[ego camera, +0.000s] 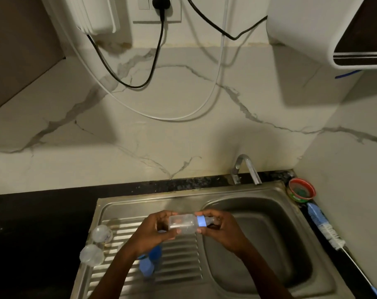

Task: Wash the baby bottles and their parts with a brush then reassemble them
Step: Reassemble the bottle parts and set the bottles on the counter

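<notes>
The left hand (pixel 156 228) wraps the clear baby bottle (pixel 183 224) by its body, while the right hand (pixel 221 227) pinches the blue collar (pixel 201 221) at its neck. The bottle lies sideways in the air, over the sink (pixel 258 244) where drainboard meets basin. Left of the sink's basin, on the drainboard, sit two clear caps (pixel 97 244) and blue parts (pixel 149 262). A bottle brush (pixel 325 227) lies right of the sink.

Your left hand (pixel 155 228) grips the clear bottle (pixel 183 224) sideways over the sink (pixel 258 244). Your right hand (pixel 221 228) pinches its blue collar (pixel 201 221).
</notes>
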A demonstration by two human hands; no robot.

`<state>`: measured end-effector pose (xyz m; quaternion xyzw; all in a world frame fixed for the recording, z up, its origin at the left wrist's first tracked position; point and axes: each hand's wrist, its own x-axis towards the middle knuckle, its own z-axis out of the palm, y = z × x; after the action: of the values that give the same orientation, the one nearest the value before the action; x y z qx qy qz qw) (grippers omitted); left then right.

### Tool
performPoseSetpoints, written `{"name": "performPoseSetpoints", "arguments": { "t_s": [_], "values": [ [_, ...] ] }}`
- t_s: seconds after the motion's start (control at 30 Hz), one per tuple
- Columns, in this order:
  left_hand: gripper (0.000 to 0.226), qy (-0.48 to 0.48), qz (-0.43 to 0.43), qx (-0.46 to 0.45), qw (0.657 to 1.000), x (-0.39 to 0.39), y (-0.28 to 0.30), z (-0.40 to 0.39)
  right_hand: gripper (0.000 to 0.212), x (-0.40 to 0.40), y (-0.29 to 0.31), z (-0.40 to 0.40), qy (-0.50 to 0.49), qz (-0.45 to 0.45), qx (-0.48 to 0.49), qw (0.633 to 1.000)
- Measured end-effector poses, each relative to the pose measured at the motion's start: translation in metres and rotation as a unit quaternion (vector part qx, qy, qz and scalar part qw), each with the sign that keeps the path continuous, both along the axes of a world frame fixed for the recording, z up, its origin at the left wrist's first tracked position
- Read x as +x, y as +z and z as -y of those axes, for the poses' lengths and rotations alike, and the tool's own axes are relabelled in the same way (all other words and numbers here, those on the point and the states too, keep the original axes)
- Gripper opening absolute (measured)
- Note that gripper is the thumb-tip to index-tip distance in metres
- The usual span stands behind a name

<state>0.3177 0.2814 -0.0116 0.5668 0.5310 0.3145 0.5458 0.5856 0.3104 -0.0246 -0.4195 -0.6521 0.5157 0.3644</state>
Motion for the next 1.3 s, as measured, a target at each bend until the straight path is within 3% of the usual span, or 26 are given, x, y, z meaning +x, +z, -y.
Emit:
{"name": "performPoseSetpoints", "arguments": {
  "t_s": [0.17, 0.27, 0.37, 0.43, 0.53, 0.63, 0.77, 0.87, 0.97, 1.03, 1.13, 1.2, 1.3],
  "values": [
    [0.051, -0.123, -0.174, 0.078, 0.974, 0.015, 0.011, -0.006, 0.04, -0.004, 0.008, -0.002, 0.048, 0.044, 0.071, 0.995],
    [0.052, -0.072, -0.235, 0.176, 0.953, 0.027, 0.012, -0.008, 0.025, -0.016, 0.015, -0.003, -0.01, 0.046, 0.022, 0.999],
    [0.056, -0.058, -0.295, 0.243, 0.922, 0.037, 0.008, -0.009, 0.056, -0.027, 0.021, -0.004, -0.056, 0.091, -0.036, 0.994],
    [0.057, -0.069, -0.32, 0.226, 0.917, 0.04, 0.004, -0.008, 0.061, -0.026, 0.021, -0.008, -0.027, 0.111, -0.081, 0.99],
    [0.057, -0.074, -0.311, 0.208, 0.925, 0.034, 0.0, -0.008, 0.032, -0.014, 0.019, -0.011, 0.056, 0.09, -0.092, 0.99],
    [0.056, -0.085, -0.31, 0.211, 0.923, 0.027, -0.002, -0.007, 0.029, -0.01, 0.013, -0.007, 0.085, 0.112, -0.064, 0.988],
    [0.056, -0.077, -0.308, 0.21, 0.925, 0.022, -0.007, -0.008, 0.069, -0.021, 0.01, -0.004, 0.016, 0.123, -0.16, 0.979],
    [0.058, -0.077, -0.32, 0.198, 0.923, 0.021, -0.012, -0.006, 0.046, -0.019, 0.008, -0.005, -0.017, 0.09, -0.114, 0.989],
    [0.056, -0.07, -0.317, 0.204, 0.923, 0.017, -0.016, -0.005, 0.034, -0.013, 0.003, -0.004, 0.047, 0.114, -0.023, 0.992],
    [0.055, -0.08, -0.306, 0.212, 0.925, 0.014, -0.018, -0.004, 0.022, -0.017, 0.006, -0.001, 0.042, 0.11, -0.042, 0.992],
    [0.055, -0.073, -0.3, 0.198, 0.93, 0.015, -0.022, 0.0, 0.03, -0.018, 0.009, -0.002, -0.002, 0.114, -0.042, 0.993],
    [0.056, -0.059, -0.3, 0.182, 0.935, 0.016, -0.021, 0.0, 0.017, -0.015, 0.012, -0.002, 0.023, 0.117, -0.014, 0.993],
    [0.052, -0.069, -0.263, 0.182, 0.945, 0.013, -0.014, -0.002, 0.028, -0.018, 0.011, 0.0, 0.057, 0.134, 0.03, 0.989]
  ]
}}
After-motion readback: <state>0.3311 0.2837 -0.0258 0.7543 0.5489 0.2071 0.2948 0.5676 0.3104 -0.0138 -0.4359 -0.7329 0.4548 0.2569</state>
